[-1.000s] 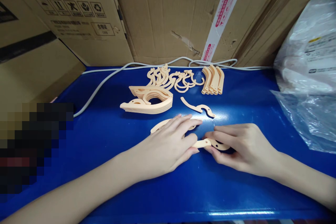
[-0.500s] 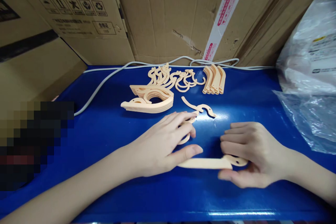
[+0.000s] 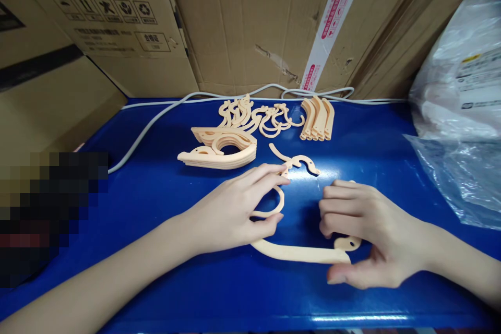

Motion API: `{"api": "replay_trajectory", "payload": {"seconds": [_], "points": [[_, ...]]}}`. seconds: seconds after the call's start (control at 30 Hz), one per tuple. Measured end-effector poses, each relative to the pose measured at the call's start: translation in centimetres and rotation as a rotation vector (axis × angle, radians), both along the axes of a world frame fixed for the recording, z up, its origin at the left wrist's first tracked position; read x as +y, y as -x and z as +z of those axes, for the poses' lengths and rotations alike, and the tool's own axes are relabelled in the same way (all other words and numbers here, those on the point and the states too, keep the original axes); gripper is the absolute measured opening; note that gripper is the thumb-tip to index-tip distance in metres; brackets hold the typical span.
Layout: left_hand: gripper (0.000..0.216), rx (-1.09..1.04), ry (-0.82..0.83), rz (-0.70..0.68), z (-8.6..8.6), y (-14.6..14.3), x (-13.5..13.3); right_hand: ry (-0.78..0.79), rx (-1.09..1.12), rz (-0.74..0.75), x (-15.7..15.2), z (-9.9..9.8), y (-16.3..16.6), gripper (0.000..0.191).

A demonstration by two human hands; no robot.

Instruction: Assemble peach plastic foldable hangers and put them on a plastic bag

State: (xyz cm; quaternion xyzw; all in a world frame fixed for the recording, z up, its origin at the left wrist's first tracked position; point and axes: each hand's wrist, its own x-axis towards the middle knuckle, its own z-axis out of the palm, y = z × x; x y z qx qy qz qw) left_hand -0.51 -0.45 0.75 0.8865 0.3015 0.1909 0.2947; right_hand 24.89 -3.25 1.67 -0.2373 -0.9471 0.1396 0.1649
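Observation:
My left hand is bent over a cream plastic hanger hook on the blue table, fingertips on its upper end and thumb beside its loop. My right hand is closed round a hanger piece with a hole. Joined to it or overlapping it is a long curved hanger arm; which one I cannot tell. The arm's far end runs under my left hand. Just beyond my left fingertips another loose hook lies flat.
Behind stand stacked hanger arms, a heap of hooks and a row of curved arms. A white cable runs before the cardboard boxes. Clear plastic bags sit at right.
My left thumb has drawn back to the left, showing more of the hook's loop. My right hand has shifted slightly left, and the arm's near side has dropped and tilted.

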Motion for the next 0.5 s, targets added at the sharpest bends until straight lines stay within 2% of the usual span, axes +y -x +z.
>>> {"api": "replay_trajectory", "payload": {"seconds": [0.13,0.27,0.5], "points": [[0.048,0.008,-0.02,-0.034,0.0,-0.1,-0.1,-0.044,0.004,-0.012,0.1,0.1,-0.4,0.039],[0.046,0.02,-0.079,-0.033,-0.2,-0.1,-0.3,-0.168,0.012,-0.049,0.3,0.5,-0.9,0.035],[0.043,0.053,-0.18,-0.015,-0.4,0.0,-0.5,-0.424,-0.158,-0.213,0.4,1.4,-1.6,0.065]]}}
